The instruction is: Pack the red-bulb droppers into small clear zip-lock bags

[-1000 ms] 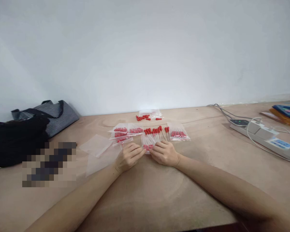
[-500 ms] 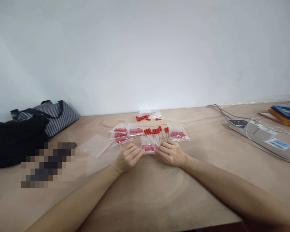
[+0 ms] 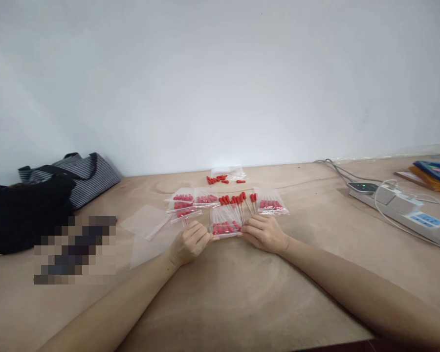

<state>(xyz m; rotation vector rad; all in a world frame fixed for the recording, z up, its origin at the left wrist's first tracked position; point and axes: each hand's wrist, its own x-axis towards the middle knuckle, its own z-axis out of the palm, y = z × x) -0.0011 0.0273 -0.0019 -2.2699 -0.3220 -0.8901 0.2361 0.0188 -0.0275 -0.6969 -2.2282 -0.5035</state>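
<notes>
A: ok so what are the hands up to here?

B: Both on the same clear bag [image 3: 222, 214]. Left hand [image 3: 191, 242] has its near left corner pinched, right hand [image 3: 266, 233] has the near right one, fingers curled in tight on each.

A: And the bag's where exactly?

B: Between the hands, near edge stretched across toward the person. There's a row of thin sticks inside, red ends nearest the person.

A: What's around it?

B: Loose red-ended sticks [image 3: 237, 200] just behind it, a filled bag [image 3: 273, 211] off to the right, a few overlapping filled ones to the left. Flat clear sheets or bags [image 3: 145, 218] lie by the left forearm, can't tell which. Small red pieces [image 3: 216, 180] sit further back on the surface [image 3: 220, 298], near the wall.

A: And the right side?

B: White power strip [image 3: 390, 202], cables everywhere lol.
</notes>
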